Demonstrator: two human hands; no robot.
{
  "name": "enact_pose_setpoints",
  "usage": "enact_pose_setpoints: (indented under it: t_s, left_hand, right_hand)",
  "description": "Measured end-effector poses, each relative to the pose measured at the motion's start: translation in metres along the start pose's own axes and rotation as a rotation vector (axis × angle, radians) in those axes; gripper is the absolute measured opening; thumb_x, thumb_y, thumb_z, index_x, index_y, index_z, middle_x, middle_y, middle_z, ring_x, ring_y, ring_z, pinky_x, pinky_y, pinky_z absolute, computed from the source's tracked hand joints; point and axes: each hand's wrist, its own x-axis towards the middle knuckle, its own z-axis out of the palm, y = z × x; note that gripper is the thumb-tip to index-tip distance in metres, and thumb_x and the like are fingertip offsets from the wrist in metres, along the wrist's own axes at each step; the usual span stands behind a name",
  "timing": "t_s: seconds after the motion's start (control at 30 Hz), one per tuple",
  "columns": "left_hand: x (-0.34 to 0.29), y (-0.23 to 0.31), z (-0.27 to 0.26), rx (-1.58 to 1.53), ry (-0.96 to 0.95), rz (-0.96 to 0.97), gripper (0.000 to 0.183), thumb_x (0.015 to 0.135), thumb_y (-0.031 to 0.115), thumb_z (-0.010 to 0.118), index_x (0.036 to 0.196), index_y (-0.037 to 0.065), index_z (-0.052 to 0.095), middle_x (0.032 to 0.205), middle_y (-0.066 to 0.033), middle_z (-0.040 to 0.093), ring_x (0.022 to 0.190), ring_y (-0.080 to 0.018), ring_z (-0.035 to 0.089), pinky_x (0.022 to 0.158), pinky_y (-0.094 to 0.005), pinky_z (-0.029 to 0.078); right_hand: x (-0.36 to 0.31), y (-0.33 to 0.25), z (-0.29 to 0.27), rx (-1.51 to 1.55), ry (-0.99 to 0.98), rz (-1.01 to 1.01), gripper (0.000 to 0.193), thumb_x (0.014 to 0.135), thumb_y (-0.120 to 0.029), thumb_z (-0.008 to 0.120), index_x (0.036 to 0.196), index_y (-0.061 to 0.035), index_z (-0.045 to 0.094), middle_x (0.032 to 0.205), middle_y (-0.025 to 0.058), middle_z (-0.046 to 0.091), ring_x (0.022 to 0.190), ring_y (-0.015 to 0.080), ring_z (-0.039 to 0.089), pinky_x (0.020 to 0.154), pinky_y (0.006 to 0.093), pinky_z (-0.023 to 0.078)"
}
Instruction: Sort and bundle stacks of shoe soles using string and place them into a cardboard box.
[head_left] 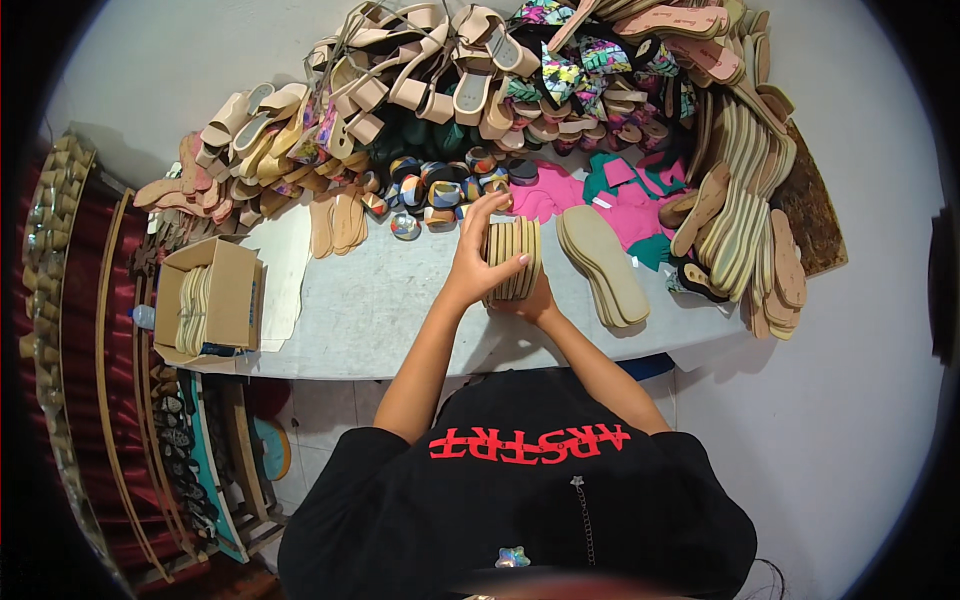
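Over the middle of the table I hold an upright stack of cream shoe soles (515, 258), pressed together with their layered edges showing. My left hand (476, 255) grips it from the left, with the thumb across the near side and the fingers reaching over the far side. Lower on the right side, my right hand (537, 300) holds the same stack, its fingers mostly hidden behind it. Just right of my hands lies a short pile of flat beige soles (605, 268). Beyond the stack sit several colourful patterned rolled straps (440, 190).
An open cardboard box (255, 300) with soles inside stands at the left. Finished sandals (410, 80) are heaped along the back. Pink fabric pieces (630, 215) and long rows of stacked soles (740, 200) fill the right. The table's front edge (400, 372) is near my body.
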Motion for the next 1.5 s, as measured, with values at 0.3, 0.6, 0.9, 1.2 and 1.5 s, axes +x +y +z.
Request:
enact_pose_setpoints:
  t_s: [0.3, 0.6, 0.9, 1.2, 1.5]
  left_hand:
    - [-0.014, -0.025, 0.011, -0.222, 0.072, 0.038, 0.07, 0.055, 0.023, 0.073, 0.115, 0.003, 0.044, 0.113, -0.0111, 0.042, 0.107, -0.0228, 0.042, 0.093, -0.0343, 0.032]
    - [-0.015, -0.013, 0.015, -0.244, 0.127, 0.019, 0.068, 0.051, 0.022, 0.079, 0.109, 0.005, 0.049, 0.111, -0.0103, 0.046, 0.104, -0.0235, 0.045, 0.092, -0.0358, 0.035]
    - [-0.012, -0.023, 0.009, -0.039, 0.055, 0.091, 0.054, 0.051, 0.019, 0.079, 0.098, 0.007, 0.055, 0.11, -0.0112, 0.047, 0.106, -0.0245, 0.044, 0.091, -0.0353, 0.035]
    - [-0.014, -0.015, 0.018, -0.07, 0.058, 0.109, 0.05, 0.05, 0.02, 0.078, 0.092, 0.007, 0.056, 0.106, -0.0124, 0.048, 0.102, -0.026, 0.047, 0.088, -0.0363, 0.036]
    - [-0.015, -0.018, 0.016, -0.059, 0.05, 0.116, 0.052, 0.051, 0.021, 0.077, 0.096, 0.008, 0.055, 0.108, -0.0119, 0.048, 0.104, -0.0257, 0.046, 0.089, -0.0366, 0.035]
  right_hand:
    - [0.002, 0.01, 0.003, -0.156, 0.09, -0.014, 0.083, 0.042, -0.024, 0.082, 0.108, -0.0047, 0.035, 0.099, 0.013, 0.057, 0.09, 0.0258, 0.057, 0.078, 0.0352, 0.046]
    - [0.001, 0.012, 0.003, -0.01, 0.062, 0.037, 0.082, 0.045, -0.026, 0.081, 0.108, -0.0043, 0.034, 0.097, 0.0129, 0.057, 0.09, 0.0253, 0.057, 0.078, 0.0355, 0.046]
    - [0.001, -0.023, -0.032, -0.21, -0.199, -0.117, 0.097, 0.046, -0.042, 0.079, 0.126, -0.0098, 0.033, 0.116, 0.015, 0.038, 0.12, 0.032, 0.029, 0.099, 0.0396, 0.024]
    - [0.029, -0.099, -0.077, 0.334, -0.402, 0.659, 0.089, 0.072, -0.077, 0.022, 0.134, -0.0142, 0.022, 0.136, 0.0111, 0.026, 0.117, 0.0371, 0.034, 0.088, 0.0571, 0.032]
    - [0.034, -0.119, -0.06, 0.297, -0.285, 0.671, 0.074, 0.075, -0.061, 0.045, 0.129, -0.0134, 0.028, 0.124, 0.0159, 0.039, 0.101, 0.0397, 0.049, 0.076, 0.0559, 0.043]
